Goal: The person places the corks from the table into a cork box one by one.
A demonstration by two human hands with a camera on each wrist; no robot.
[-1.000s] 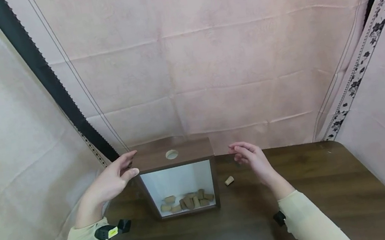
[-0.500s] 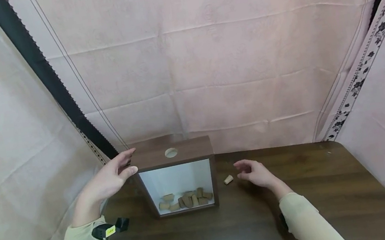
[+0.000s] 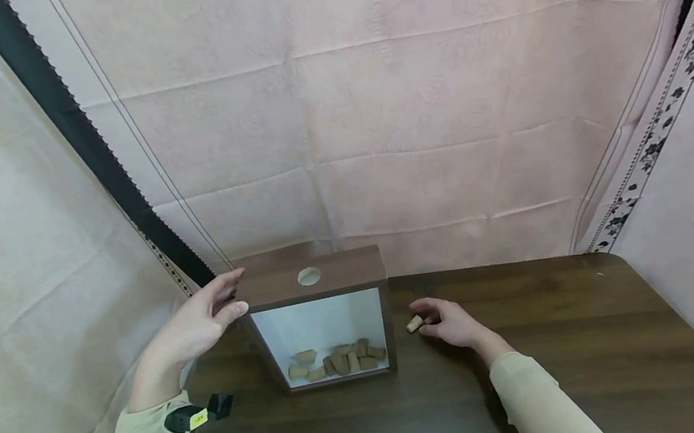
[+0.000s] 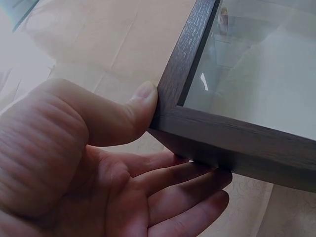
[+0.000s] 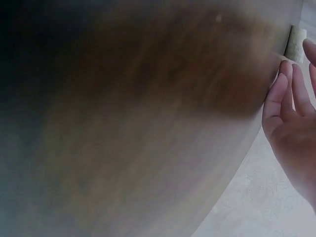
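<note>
A brown framed box (image 3: 311,289) with a clear front and a round hole in its top stands on the dark wooden table. Several corks (image 3: 339,362) lie on the floor of the box. My left hand (image 3: 192,329) holds the box's left upper corner; in the left wrist view the thumb (image 4: 140,106) presses the frame's edge and the fingers reach along its side. Right of the box lies a loose cork (image 3: 414,324). My right hand (image 3: 453,323) is at this cork, finger and thumb parted around its near end, with no firm grip showing.
The wooden table (image 3: 582,346) extends to the right and toward me. Pale cloth (image 3: 424,100) hangs behind the table and at both sides. The box's back stands close to the rear cloth.
My right hand has come down from above the table and moved left to the loose cork. My left hand stays at the box's corner.
</note>
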